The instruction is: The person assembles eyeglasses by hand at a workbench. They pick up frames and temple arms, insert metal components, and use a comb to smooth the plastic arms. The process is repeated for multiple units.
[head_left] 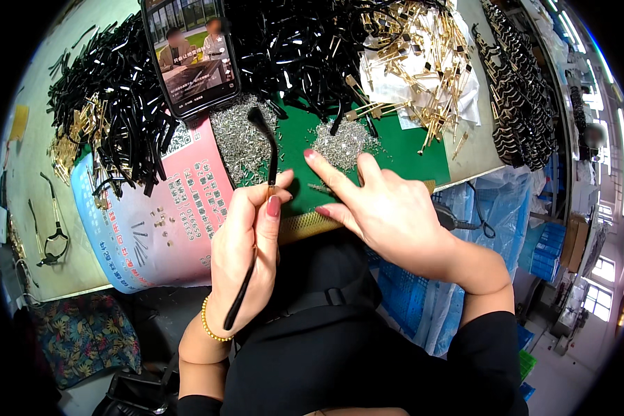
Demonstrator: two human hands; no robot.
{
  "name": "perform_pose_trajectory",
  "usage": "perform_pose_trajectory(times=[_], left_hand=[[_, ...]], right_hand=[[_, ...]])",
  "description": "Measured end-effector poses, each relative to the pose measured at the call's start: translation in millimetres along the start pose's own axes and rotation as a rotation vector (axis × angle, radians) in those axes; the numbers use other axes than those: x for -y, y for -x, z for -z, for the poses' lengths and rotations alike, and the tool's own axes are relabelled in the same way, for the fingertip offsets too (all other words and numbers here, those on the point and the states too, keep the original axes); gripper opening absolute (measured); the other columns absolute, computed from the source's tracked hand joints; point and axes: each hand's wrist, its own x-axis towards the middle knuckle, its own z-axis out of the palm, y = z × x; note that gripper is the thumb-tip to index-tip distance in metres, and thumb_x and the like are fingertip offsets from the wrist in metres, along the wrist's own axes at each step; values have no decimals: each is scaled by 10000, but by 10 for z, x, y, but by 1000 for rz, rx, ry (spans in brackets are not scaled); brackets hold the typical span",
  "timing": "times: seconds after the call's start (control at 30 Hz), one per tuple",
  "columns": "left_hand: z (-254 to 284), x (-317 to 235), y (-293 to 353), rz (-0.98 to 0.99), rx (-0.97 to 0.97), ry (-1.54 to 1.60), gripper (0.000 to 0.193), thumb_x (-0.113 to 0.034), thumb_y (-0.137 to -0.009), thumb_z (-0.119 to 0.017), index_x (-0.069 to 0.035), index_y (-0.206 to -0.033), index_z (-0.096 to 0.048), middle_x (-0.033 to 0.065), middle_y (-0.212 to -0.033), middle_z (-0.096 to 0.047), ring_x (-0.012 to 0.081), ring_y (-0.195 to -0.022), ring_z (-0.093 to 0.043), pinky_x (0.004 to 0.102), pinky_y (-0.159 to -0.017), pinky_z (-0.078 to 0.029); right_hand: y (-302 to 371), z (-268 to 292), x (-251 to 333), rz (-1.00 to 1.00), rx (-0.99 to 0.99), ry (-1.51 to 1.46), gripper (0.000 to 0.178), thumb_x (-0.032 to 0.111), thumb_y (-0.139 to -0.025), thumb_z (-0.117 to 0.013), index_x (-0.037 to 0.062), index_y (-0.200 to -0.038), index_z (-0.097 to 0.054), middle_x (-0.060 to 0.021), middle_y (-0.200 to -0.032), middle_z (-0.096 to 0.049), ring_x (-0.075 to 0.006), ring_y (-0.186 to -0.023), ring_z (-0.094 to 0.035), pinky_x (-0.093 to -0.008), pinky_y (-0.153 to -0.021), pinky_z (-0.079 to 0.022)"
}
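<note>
My left hand point(246, 239) is closed around a thin eyeglass temple point(273, 156) with a black tip that points up and away from me. A second black tip point(239, 298) runs down across the palm to the wrist. Whether the two are one piece is hidden by the fingers. My right hand point(388, 208) hovers over the green mat point(295, 132) with index finger stretched out and thumb apart. Its index fingertip is at the near left edge of a heap of tiny silver screws point(343, 144). A second heap of small silver screws point(245, 139) lies beyond my left hand.
A phone point(191, 55) playing a video stands behind the screws. Black temples point(291, 48) pile up at the back, gold temples point(437, 62) at the back right. Bundled temples point(520, 90) lie farther right. A pink-blue printed sheet point(177, 243) and glasses parts point(52, 239) are left.
</note>
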Motion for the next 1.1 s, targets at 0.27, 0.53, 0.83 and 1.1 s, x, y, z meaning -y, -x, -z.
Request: perform_pose_trajectory(times=[0.27, 0.53, 0.83, 1.1], left_hand=[[47, -1, 128, 108, 57, 97, 176, -107, -1090, -486, -3, -1196, -581, 132, -1224, -688, 53, -565, -545, 228, -530, -477], [-118, -36, 39, 156, 210, 311, 193, -145, -1098, -469, 21, -1153, -552, 187, -1346, -627, 78, -660, -618, 230, -540, -536], [-36, -92, -79, 248, 278, 248, 213, -160, -1102, -469, 12, -1191, -556, 106, -1023, -678, 101, -588, -611, 263, -548, -529], [99, 36, 183, 146, 109, 182, 167, -112, -1094, -470, 24, -1150, -550, 133, -1118, -739, 93, -610, -620, 241, -557, -525]], right_hand=[[248, 22, -229, 34, -46, -344, 386, 138, -908, -658, 84, -1275, -549, -128, -971, -533, -306, -768, -651, -406, -604, -545], [91, 51, -236, -8, 12, -248, 448, 116, -915, -654, 263, -1337, -619, -90, -947, -527, -276, -670, -637, -398, -577, -531], [57, 41, -225, -8, -1, -238, 468, 82, -889, -654, 260, -1322, -637, -92, -923, -527, -276, -667, -640, -394, -573, -532], [59, 67, -228, -32, 1, -242, 458, 78, -884, -662, 247, -1309, -643, -90, -920, -527, -273, -659, -636, -389, -573, -531]])
